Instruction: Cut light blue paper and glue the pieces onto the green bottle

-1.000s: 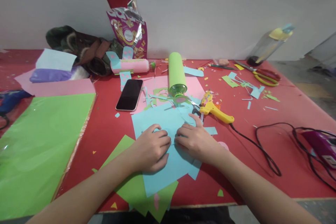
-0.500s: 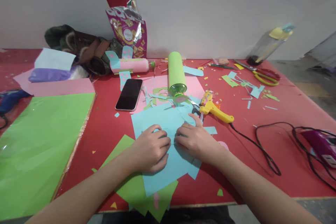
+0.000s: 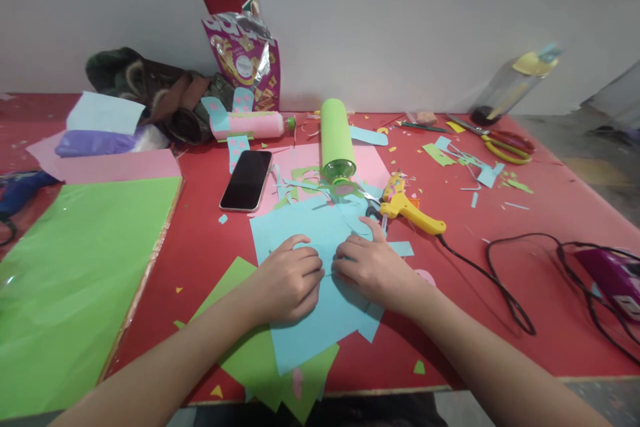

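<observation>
A light blue sheet of paper (image 3: 300,347) lies in front of me, on top of green sheets (image 3: 255,353). My left hand (image 3: 293,280) is closed on the blue paper, its fingers bent together and thumb tucked in close. Just across from it, my right hand (image 3: 373,270) also grips the paper with curled fingers, while one finger points up and away. Between the fingertips a short thin line or edge shows on the paper; the undersides of both hands are hidden. Beyond them a bottle wrapped in green paper (image 3: 336,137) lies on its side, neck towards me.
A yellow glue gun (image 3: 413,212) lies right of my right hand, its cord trailing right. Scissors (image 3: 373,203) are partly covered beside it. A phone (image 3: 247,180), a pink-wrapped bottle (image 3: 255,125), a snack bag (image 3: 245,60), and paper scraps (image 3: 487,175) lie on the red table (image 3: 450,340).
My left hand has shifted very slightly, its fingers and thumb drawing closer together. The right hand and the objects stay in place.
</observation>
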`<state>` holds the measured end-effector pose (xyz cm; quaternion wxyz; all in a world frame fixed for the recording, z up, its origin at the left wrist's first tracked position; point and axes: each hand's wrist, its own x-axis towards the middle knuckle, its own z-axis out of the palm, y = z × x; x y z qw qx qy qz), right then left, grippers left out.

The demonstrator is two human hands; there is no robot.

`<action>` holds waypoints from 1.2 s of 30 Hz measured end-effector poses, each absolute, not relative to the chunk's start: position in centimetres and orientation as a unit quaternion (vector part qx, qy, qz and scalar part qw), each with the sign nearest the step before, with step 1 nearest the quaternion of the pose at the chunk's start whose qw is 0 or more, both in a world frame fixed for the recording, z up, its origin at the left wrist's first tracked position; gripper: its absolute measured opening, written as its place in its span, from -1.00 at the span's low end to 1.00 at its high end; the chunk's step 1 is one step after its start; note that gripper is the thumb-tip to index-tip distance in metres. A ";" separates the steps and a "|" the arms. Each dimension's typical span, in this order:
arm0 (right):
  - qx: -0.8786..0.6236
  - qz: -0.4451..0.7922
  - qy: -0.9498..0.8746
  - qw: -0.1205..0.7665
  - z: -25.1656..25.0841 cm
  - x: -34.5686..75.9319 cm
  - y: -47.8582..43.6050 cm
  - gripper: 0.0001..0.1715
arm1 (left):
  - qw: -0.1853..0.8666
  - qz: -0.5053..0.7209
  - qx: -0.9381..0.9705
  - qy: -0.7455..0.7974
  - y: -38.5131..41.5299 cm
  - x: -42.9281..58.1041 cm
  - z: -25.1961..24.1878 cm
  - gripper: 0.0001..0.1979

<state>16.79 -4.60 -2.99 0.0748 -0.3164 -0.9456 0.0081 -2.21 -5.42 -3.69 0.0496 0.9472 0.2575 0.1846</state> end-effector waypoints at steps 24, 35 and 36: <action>-0.311 -0.003 -0.948 0.065 -3.1 16.8 -4.6 -0.72 | -0.025 0.148 0.946 0.288 -5.0 -2.5 -3.9 -0.79; -0.341 -0.080 -0.924 0.155 -3.4 17.1 -4.5 -0.67 | -0.036 0.138 0.947 0.288 -4.4 -3.4 -3.2 -0.86; -0.342 -0.083 -0.921 0.167 -3.4 17.1 -4.5 -0.67 | -0.044 0.140 0.946 0.290 -4.4 -3.5 -3.2 -0.87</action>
